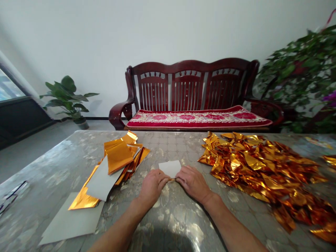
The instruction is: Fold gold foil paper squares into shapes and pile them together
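Observation:
A small sheet of foil paper, pale side up, lies on the table in front of me. Its near edge is rolled or folded over, and a thin strip of gold shows there. My left hand pinches that edge at its left end. At the right end my right hand grips the same edge, fingers pressed together. Left of my hands is a loose stack of gold foil sheets, some with the pale side up. To the right spreads a large heap of folded gold foil pieces.
A patterned cover lies over the table. Glasses rest at its left edge, and clear plastic lies at the far right. Beyond stands a dark red wooden bench with a red floral cushion. Potted plants flank it.

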Demonstrator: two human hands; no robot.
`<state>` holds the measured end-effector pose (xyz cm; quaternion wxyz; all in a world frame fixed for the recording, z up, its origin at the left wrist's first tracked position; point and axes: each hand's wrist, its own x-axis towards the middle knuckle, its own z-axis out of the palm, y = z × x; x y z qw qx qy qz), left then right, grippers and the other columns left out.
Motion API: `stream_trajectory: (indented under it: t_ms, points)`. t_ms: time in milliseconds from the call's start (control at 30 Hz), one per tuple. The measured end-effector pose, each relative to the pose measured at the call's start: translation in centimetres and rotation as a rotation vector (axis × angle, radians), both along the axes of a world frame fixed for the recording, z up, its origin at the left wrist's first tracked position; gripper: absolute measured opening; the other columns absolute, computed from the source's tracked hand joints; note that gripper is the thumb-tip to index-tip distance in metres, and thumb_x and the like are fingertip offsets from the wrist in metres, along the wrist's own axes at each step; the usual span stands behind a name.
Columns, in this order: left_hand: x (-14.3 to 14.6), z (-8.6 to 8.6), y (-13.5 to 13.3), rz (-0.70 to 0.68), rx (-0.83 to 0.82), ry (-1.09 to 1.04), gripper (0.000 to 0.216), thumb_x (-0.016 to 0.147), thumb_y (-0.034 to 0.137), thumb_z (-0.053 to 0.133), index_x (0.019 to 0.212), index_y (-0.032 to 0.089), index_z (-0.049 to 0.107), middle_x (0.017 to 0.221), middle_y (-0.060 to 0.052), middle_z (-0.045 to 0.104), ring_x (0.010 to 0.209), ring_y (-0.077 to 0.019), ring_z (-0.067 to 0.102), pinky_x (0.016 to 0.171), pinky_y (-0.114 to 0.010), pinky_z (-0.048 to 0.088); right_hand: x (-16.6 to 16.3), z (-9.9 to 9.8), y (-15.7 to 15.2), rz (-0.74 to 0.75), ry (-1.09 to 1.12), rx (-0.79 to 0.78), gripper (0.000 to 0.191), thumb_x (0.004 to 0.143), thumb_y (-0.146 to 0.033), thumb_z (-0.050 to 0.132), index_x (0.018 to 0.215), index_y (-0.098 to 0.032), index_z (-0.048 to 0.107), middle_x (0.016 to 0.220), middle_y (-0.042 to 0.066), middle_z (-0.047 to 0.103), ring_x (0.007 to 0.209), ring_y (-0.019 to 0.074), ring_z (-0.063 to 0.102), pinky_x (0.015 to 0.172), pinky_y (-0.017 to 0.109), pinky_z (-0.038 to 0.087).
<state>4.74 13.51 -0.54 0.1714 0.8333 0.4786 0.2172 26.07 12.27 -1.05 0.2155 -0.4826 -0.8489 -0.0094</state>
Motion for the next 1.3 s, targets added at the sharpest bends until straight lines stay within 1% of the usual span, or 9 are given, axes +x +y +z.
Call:
stream_trajectory:
  t_ms: [133,300,533,767,933,1033,1133,1200,1300]
  points:
    - [0.1,0.0,0.3,0.113,-0.041,-0.015,0.025,0.093,0.029,0.055,0.078,0.02,0.073,0.083,-0.003,0.068,0.086,-0.0188,0.06,0.077,-0.028,0.039,-0.2,0.2,0.2,-0.072,0.041,-0.047,0.021,0.098,-0.028,0.054,0.083,-0.021,0.065,0.083,0.002,0.062,0.083,0.0177,0.054,0.076,0.029,0.037]
    - [0.3,0.2,0.6,0.232,-0.073,0.033,0.022,0.089,0.034,0.059,0.077,0.021,0.071,0.083,-0.002,0.067,0.084,-0.0182,0.059,0.074,-0.028,0.035,-0.7,0.2,0.4,-0.176,0.049,-0.104,0.016,0.097,-0.027,0.055,0.085,-0.021,0.063,0.085,0.002,0.064,0.085,0.0184,0.055,0.076,0.029,0.036]
    - [0.3,0.7,0.6,0.24,-0.044,0.202,0.027,0.093,0.039,0.053,0.081,0.023,0.07,0.085,-0.003,0.066,0.086,-0.02,0.059,0.072,-0.029,0.032,-1.0,0.1,0.6,-0.205,0.052,-0.124,0.013,0.096,-0.027,0.056,0.087,-0.021,0.062,0.087,0.002,0.066,0.086,0.0188,0.055,0.075,0.029,0.035]
    - [0.7,1.0,0.4,0.265,0.034,0.363,0.029,0.096,0.042,0.048,0.089,0.022,0.069,0.093,-0.006,0.065,0.092,-0.0239,0.059,0.075,-0.033,0.036,-1.1,0.1,0.7,-0.22,0.017,-0.123,0.009,0.094,-0.025,0.057,0.087,-0.022,0.061,0.087,0.002,0.067,0.086,0.02,0.056,0.076,0.03,0.034]
    - [1.1,1.3,-0.1,0.284,0.059,0.428,0.025,0.094,0.041,0.052,0.091,0.021,0.067,0.098,-0.008,0.063,0.097,-0.0261,0.057,0.081,-0.036,0.039,-1.2,0.1,0.6,-0.245,0.011,-0.135,0.007,0.093,-0.026,0.059,0.087,-0.022,0.061,0.087,0.001,0.067,0.087,0.0201,0.056,0.076,0.031,0.034]
    - [1.1,1.3,-0.3,0.303,0.07,0.4,0.02,0.092,0.038,0.057,0.102,0.023,0.065,0.103,-0.006,0.062,0.1,-0.0255,0.056,0.082,-0.036,0.04,-1.5,0.2,0.5,-0.284,0.01,-0.144,0.004,0.092,-0.024,0.059,0.088,-0.022,0.061,0.089,0.002,0.066,0.089,0.0206,0.055,0.077,0.032,0.034]
    - [1.1,1.0,-0.5,0.265,0.131,0.35,0.023,0.092,0.03,0.058,0.115,0.028,0.063,0.113,-0.005,0.06,0.104,-0.0246,0.053,0.085,-0.036,0.04,-1.9,0.4,0.3,-0.343,0.007,-0.139,0.004,0.09,-0.024,0.06,0.093,-0.022,0.062,0.095,0.004,0.065,0.094,0.0224,0.054,0.079,0.033,0.035]
    - [1.3,0.7,-0.8,0.164,0.163,0.334,0.023,0.094,0.023,0.055,0.114,0.03,0.065,0.114,-0.004,0.06,0.104,-0.0236,0.052,0.086,-0.036,0.041,-2.3,0.4,0.1,-0.385,0.004,-0.124,0.011,0.089,-0.024,0.061,0.1,-0.022,0.062,0.101,0.006,0.064,0.097,0.0244,0.053,0.081,0.035,0.035]
    - [1.9,0.2,-1.3,0.011,0.158,0.368,0.02,0.094,0.02,0.054,0.109,0.025,0.066,0.106,-0.005,0.062,0.1,-0.0229,0.054,0.087,-0.036,0.043,-3.1,0.4,-0.1,-0.444,-0.002,-0.1,0.025,0.089,-0.029,0.063,0.112,-0.021,0.06,0.107,0.009,0.063,0.101,0.0275,0.051,0.085,0.038,0.036]
